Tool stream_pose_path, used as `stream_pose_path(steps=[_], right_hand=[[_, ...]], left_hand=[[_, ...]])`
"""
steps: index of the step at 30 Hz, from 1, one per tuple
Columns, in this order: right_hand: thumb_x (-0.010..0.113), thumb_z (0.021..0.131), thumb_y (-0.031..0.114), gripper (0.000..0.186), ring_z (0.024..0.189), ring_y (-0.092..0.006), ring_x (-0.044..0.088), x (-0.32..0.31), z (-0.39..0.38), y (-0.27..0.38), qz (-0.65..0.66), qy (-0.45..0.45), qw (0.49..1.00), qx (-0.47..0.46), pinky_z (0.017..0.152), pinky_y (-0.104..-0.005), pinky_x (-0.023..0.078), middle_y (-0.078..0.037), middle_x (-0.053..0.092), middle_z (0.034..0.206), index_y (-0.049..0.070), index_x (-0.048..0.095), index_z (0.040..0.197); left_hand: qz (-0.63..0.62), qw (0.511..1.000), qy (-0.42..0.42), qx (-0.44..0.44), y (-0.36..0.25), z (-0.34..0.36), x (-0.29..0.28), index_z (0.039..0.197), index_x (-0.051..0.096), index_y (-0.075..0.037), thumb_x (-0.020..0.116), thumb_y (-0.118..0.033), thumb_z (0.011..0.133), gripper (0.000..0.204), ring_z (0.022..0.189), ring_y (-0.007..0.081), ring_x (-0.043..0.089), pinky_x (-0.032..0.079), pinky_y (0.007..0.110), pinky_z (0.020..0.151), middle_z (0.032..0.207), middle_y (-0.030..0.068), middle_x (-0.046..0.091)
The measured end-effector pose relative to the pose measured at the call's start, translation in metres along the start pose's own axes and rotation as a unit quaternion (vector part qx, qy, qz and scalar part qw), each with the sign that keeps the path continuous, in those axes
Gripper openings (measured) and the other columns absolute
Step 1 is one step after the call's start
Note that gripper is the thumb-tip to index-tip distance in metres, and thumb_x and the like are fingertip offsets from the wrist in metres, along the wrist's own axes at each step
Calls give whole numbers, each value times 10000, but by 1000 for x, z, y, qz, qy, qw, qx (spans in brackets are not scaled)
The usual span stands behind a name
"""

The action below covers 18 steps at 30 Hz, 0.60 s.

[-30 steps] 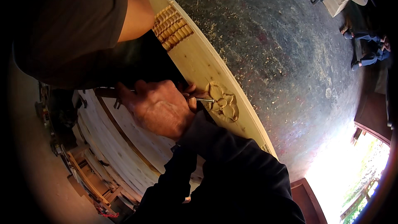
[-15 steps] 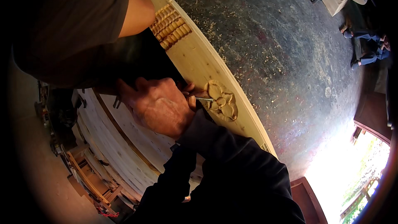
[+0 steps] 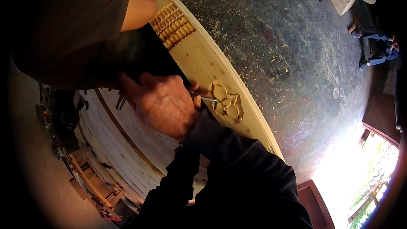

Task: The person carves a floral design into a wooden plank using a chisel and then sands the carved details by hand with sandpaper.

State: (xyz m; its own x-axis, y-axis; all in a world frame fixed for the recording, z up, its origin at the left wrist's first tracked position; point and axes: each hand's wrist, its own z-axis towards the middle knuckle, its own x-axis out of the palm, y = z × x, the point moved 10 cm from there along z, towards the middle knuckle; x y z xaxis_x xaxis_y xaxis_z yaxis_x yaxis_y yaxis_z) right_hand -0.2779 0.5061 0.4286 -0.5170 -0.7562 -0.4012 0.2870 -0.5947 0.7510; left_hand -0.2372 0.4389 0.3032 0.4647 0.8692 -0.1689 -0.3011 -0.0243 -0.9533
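A carving chisel [image 3: 209, 99] rests its metal blade on a carved flower [image 3: 227, 104] in a pale wooden board [image 3: 197, 65]. My right hand [image 3: 167, 107] is closed at the chisel's rear, back of the hand up, hiding the handle. Under the right wrist, my left arm crosses. Only fingertips of my left hand [image 3: 196, 101] show, closed around the blade just behind the flower; the rest is hidden. Further up the board is a block of carved ribbed rows [image 3: 174, 25].
At the upper left a co-worker's arm [image 3: 142, 4] leans over the board. Pale planks [image 3: 123, 144] lie to my left, with slim metal tools [image 3: 121, 101] beside my right hand. Wood chips dot the dark floor [image 3: 275, 59]. Another person [image 3: 377, 51] is at the far right.
My right hand has tilted and shifted slightly up and left. The chisel's tip stays on the flower. The co-worker's elbow has moved a little to the left.
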Motion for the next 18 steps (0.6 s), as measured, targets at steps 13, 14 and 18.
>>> stream_pose_path(steps=[13, 14, 18], right_hand=[[699, 997, 166, 418, 709, -325, 742, 2, -1, -15, 9, 9, 999, 43, 600, -452, 594, -139, 712, 856, 75, 707, 1405], [691, 995, 160, 421, 721, -334, 746, 3, -2, -16, 12, 12, 999, 45, 613, -458, 599, -141, 718, 870, 76, 706, 1408], [667, 1005, 170, 432, 755, -343, 756, 9, -3, -19, 23, 56, 996, 63, 652, -465, 611, -147, 745, 941, 92, 701, 1428]], left_hand=[[-4, 1000, 9, 10, 1, 9, 2, 1314, 705, -16, 688, -228, 1081, 315, 1400, 353, 677, 428, 569, 1260, 1247, 152, 814], [-2, 1000, 8, 11, 2, 10, 1, 1314, 705, -15, 688, -228, 1081, 316, 1401, 354, 677, 429, 569, 1259, 1247, 152, 814], [-3, 1000, 9, 20, -1, 16, 0, 1316, 706, -14, 688, -228, 1081, 319, 1403, 356, 676, 434, 570, 1257, 1246, 152, 815]])
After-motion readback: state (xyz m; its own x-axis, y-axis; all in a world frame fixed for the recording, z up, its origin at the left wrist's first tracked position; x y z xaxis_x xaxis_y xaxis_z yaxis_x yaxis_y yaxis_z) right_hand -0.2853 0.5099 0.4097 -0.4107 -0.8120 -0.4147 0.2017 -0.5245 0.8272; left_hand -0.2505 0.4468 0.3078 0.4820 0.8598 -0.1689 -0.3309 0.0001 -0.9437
